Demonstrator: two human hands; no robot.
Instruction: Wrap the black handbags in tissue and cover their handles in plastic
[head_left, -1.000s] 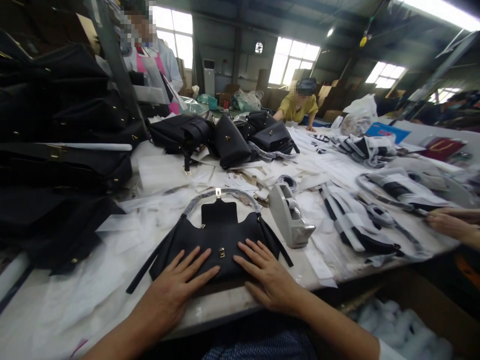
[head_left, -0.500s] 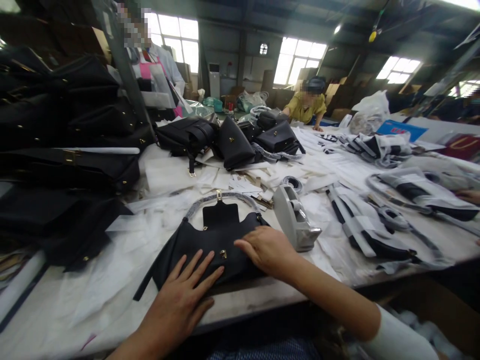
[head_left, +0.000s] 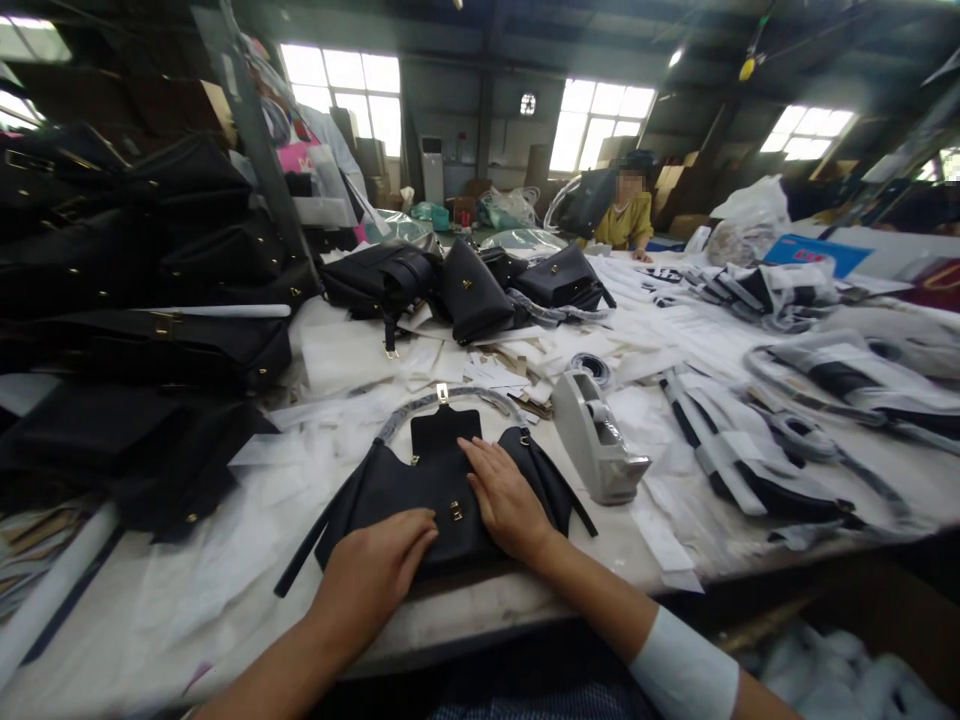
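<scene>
A black handbag lies on the worktable in front of me, its flap laid back with a gold clasp at the tip. Its wrapped handle arches behind, and a gold lock sits on the body. Bent over the bag's lower left, my left hand has its fingers pressed together; some fingertips are hidden. My right hand rests on the bag's right half, fingers stretched out towards the flap, just right of the lock.
A grey tape dispenser stands right of the bag. Black bags are piled at left, with more bags across the table. Wrapped bags lie at right among paper sheets. A person in yellow is at the far side.
My left hand has gone from spread flat to fingers drawn together. My right hand's fingers have straightened and point towards the flap. The far person has a dark bag raised.
</scene>
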